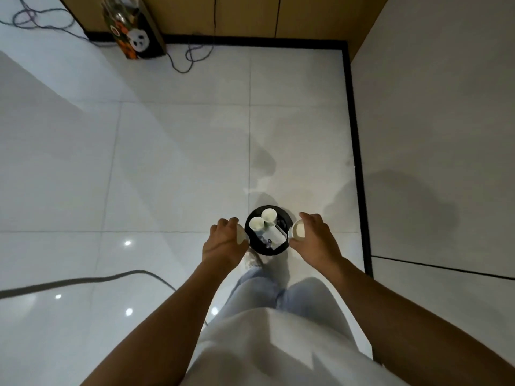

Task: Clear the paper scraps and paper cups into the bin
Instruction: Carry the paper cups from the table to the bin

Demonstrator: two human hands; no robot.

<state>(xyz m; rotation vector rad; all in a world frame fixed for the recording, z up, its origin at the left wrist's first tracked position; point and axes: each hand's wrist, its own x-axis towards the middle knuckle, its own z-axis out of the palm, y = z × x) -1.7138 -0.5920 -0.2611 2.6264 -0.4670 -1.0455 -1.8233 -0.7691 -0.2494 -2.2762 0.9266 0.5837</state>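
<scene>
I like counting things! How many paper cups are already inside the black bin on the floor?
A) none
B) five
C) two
C: two white paper cups sit open side up in the black bin, while the left hand and the right hand each hold one more cup beside its rim.

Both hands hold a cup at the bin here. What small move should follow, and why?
Probably bring both cups in over the bin and let go. The left hand grips a cup just outside the rim; the right hand holds another cup at the opposite edge. Two cups already lie inside.
</scene>
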